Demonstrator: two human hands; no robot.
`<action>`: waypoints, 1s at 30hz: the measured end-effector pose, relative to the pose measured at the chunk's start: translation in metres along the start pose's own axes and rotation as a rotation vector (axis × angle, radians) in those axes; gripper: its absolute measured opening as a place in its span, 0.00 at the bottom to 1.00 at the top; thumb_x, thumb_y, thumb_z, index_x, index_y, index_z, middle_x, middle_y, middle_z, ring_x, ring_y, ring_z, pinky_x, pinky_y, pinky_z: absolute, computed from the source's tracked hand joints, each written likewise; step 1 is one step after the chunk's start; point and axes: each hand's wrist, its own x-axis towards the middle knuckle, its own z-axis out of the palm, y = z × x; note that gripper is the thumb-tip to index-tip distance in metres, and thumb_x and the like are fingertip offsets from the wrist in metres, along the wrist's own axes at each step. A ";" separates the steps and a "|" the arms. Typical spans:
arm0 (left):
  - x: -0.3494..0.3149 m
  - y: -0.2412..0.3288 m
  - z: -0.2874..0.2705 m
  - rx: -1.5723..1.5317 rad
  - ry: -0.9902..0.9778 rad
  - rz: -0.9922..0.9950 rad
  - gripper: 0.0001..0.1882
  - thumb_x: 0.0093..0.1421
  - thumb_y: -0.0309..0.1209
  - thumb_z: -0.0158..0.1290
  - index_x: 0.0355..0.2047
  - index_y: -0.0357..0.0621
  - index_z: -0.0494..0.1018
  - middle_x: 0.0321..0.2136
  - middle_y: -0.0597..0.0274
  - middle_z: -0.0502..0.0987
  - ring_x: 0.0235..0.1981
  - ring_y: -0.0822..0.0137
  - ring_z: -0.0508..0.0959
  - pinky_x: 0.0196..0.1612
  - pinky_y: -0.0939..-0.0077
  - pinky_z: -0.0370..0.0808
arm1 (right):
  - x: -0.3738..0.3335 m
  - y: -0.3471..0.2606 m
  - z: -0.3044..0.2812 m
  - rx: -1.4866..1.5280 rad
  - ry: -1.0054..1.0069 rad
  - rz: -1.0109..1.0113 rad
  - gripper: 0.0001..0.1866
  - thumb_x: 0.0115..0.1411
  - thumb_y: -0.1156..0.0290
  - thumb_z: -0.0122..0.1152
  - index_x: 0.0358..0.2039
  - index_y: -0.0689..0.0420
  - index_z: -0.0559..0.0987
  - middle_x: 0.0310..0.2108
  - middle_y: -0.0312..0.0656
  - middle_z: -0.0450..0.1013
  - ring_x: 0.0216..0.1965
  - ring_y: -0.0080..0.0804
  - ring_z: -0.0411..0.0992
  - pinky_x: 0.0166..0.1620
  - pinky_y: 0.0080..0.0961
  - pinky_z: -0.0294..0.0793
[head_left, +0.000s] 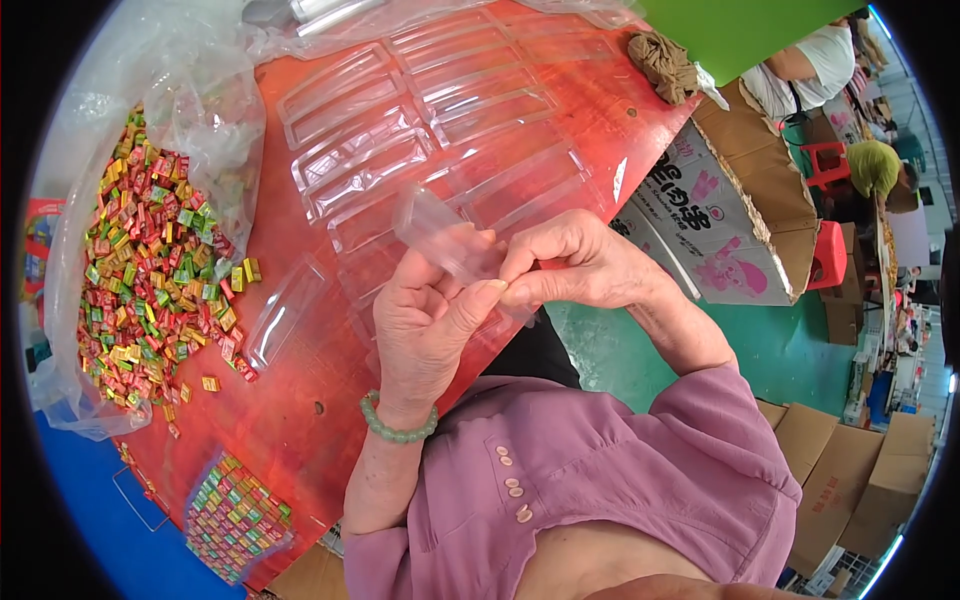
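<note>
Over the near edge of the red table, both hands grip a thin clear plastic piece (435, 235), long and narrow like a small tray or box. My left hand (425, 315), with a green bead bracelet at the wrist, has its fingers wrapped behind the piece and its thumb at the near end. The thumb and forefinger of my right hand (580, 262) pinch that same end, with the fingertips of both hands almost touching. Several clear plastic trays (420, 120) lie in rows beyond the hands. A loose clear tray (287, 315) rests to the left.
A heap of small wrapped candies (150, 290) spills from a clear plastic bag (205, 90) on the red table (300, 430). A packed sheet of candies (238, 515) lies at the lower left. Crumpled brown cloth (662, 65) sits at the far edge. An open carton (700, 210) stands to the right.
</note>
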 end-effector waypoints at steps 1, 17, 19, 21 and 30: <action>0.000 -0.001 0.001 0.018 0.014 0.009 0.24 0.60 0.15 0.56 0.57 0.34 0.67 0.53 0.52 0.75 0.55 0.63 0.76 0.57 0.72 0.75 | -0.002 -0.001 -0.001 0.000 0.002 0.001 0.04 0.60 0.76 0.66 0.33 0.63 0.80 0.31 0.37 0.76 0.34 0.22 0.73 0.39 0.22 0.72; 0.002 0.002 -0.002 -0.004 0.046 -0.073 0.23 0.61 0.15 0.55 0.57 0.34 0.68 0.50 0.54 0.76 0.55 0.63 0.75 0.60 0.68 0.72 | 0.007 0.034 -0.168 -1.787 0.856 -0.340 0.11 0.54 0.79 0.53 0.38 0.56 0.77 0.35 0.40 0.75 0.39 0.42 0.75 0.42 0.37 0.75; 0.001 0.002 -0.002 -0.013 0.050 -0.080 0.23 0.60 0.15 0.56 0.57 0.34 0.67 0.50 0.54 0.75 0.55 0.62 0.75 0.60 0.68 0.71 | 0.010 0.039 -0.174 -1.774 0.854 -0.336 0.11 0.55 0.79 0.53 0.38 0.55 0.77 0.36 0.40 0.75 0.39 0.41 0.75 0.43 0.37 0.75; 0.000 0.001 -0.002 -0.023 0.053 -0.088 0.23 0.60 0.15 0.56 0.57 0.34 0.67 0.50 0.54 0.75 0.55 0.62 0.74 0.60 0.67 0.71 | 0.012 0.040 -0.179 -1.764 0.852 -0.332 0.11 0.55 0.79 0.53 0.38 0.55 0.77 0.37 0.39 0.75 0.40 0.41 0.75 0.44 0.36 0.75; 0.001 0.002 -0.001 -0.024 0.038 -0.098 0.23 0.61 0.15 0.56 0.57 0.34 0.67 0.51 0.55 0.75 0.56 0.62 0.74 0.60 0.68 0.72 | 0.017 0.038 -0.197 -1.688 0.846 -0.267 0.08 0.63 0.74 0.54 0.42 0.56 0.77 0.41 0.45 0.75 0.44 0.47 0.74 0.45 0.39 0.74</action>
